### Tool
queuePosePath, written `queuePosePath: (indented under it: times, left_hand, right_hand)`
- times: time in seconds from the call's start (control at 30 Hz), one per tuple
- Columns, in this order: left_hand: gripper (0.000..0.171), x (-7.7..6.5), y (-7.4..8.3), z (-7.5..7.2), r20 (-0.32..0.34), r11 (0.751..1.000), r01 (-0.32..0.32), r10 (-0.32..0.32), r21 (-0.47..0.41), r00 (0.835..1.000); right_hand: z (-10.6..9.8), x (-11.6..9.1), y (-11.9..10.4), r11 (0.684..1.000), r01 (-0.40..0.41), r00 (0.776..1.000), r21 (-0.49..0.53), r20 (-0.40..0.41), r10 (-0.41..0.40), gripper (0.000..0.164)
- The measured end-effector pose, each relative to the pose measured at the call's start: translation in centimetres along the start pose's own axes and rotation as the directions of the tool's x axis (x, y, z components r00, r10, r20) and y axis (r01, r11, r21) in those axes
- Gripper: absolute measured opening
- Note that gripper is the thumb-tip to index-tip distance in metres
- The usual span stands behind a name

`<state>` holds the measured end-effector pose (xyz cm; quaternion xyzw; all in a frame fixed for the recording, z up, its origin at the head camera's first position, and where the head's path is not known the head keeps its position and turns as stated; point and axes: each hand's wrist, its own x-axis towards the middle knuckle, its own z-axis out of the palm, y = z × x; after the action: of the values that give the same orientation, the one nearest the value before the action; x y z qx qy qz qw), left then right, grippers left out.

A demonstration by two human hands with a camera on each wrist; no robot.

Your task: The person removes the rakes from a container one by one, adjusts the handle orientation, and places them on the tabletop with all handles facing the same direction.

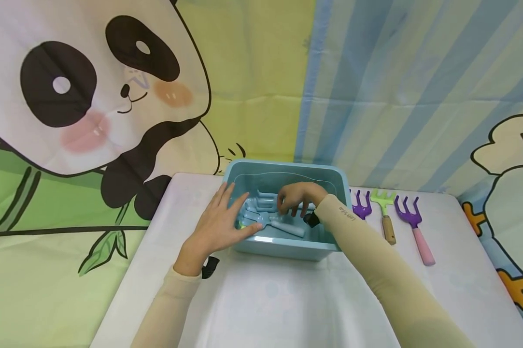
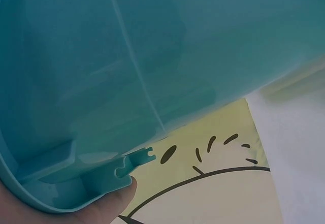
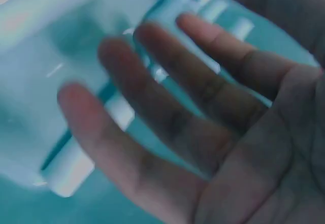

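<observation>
A blue plastic bin (image 1: 287, 246) stands at the back of the table. My left hand (image 1: 219, 220) rests on its left rim, fingers spread and fairly straight; in the left wrist view a finger (image 2: 119, 198) lies against the rim's edge. Inside the bin is my right hand (image 1: 300, 195), above several light blue toy tools. One has a long, smooth handle (image 1: 289, 228); their exact kinds are hard to tell. In the right wrist view, the right hand's fingers (image 3: 167, 82) are spread and loosely bent with nothing held, over a blurred pale blue handle (image 3: 71, 170).
Right of the bin lie a purple fork head (image 1: 362, 207) partly hidden by the arm, a green hand rake (image 1: 388, 222) with a wooden handle, and a purple fork (image 1: 415, 227) with a pink handle. A printed cloth (image 1: 261, 96) hangs behind the white table (image 1: 265, 299).
</observation>
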<state>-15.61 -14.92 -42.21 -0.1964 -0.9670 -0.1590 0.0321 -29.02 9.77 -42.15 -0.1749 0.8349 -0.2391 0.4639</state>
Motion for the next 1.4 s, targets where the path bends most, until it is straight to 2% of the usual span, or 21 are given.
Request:
queuePosePath:
  times: [0.1, 0.2, 0.33, 0.57, 0.8, 0.9, 1.03, 1.17, 1.3, 1.4]
  left_hand:
    - [0.102, 0.0, -0.1, 0.1, -0.003, 1.000, 0.001, -0.001, 0.005, 1.000]
    - [0.102, 0.0, -0.1, 0.1, -0.001, 1.000, 0.005, -0.005, 0.008, 1.000]
    - [0.102, 0.1, -0.1, 0.1, 0.000, 1.000, 0.005, -0.005, -0.001, 1.000]
    - [0.102, 0.2, -0.1, 0.0, 0.007, 1.000, 0.017, -0.017, 0.003, 1.000]
    - [0.100, 0.2, 0.0, -0.1, 0.004, 1.000, 0.012, -0.012, 0.001, 1.000]
    - [0.100, 0.1, 0.1, -0.1, 0.010, 1.000, 0.020, -0.020, -0.005, 1.000]
    - [0.100, 0.0, 0.2, -0.1, 0.015, 1.000, 0.025, -0.025, -0.005, 1.000]
    - [0.099, -0.1, 0.1, 0.1, 0.010, 1.000, 0.027, -0.027, 0.003, 1.000]
    - [0.099, 0.0, 0.2, 0.1, 0.009, 0.999, 0.031, -0.031, 0.013, 0.999]
    - [0.100, 0.0, 0.3, 0.0, 0.012, 0.999, 0.032, -0.032, 0.010, 0.999]
  right_hand:
    - [0.5, 0.8, 0.9, 0.997, -0.053, 0.999, -0.052, 0.002, 0.053, 0.027]
    - [1.0, 1.5, 1.6, 0.995, -0.082, 0.996, -0.062, 0.016, 0.084, 0.022]
    - [2.0, 2.3, 2.0, 0.996, -0.060, 0.998, -0.070, 0.023, 0.062, 0.025]
    - [3.9, 3.0, 1.3, 0.995, -0.043, 0.999, -0.086, 0.000, 0.043, 0.027]
    - [5.0, 3.7, 0.8, 0.972, -0.054, 0.998, -0.227, -0.002, 0.055, 0.024]
    - [4.9, 3.7, 0.8, 0.967, -0.058, 0.998, -0.247, 0.002, 0.061, 0.025]
    - [4.6, 3.3, 1.0, 0.980, -0.070, 0.996, -0.186, 0.039, 0.078, 0.030]
    - [4.2, 3.0, 1.0, 0.995, -0.093, 0.988, -0.044, 0.122, 0.097, 0.040]
    - [3.8, 2.8, 0.9, 0.989, -0.130, 0.974, 0.076, 0.196, 0.113, 0.053]
    - [3.4, 2.7, 1.0, 0.984, -0.149, 0.971, 0.093, 0.204, 0.128, 0.055]
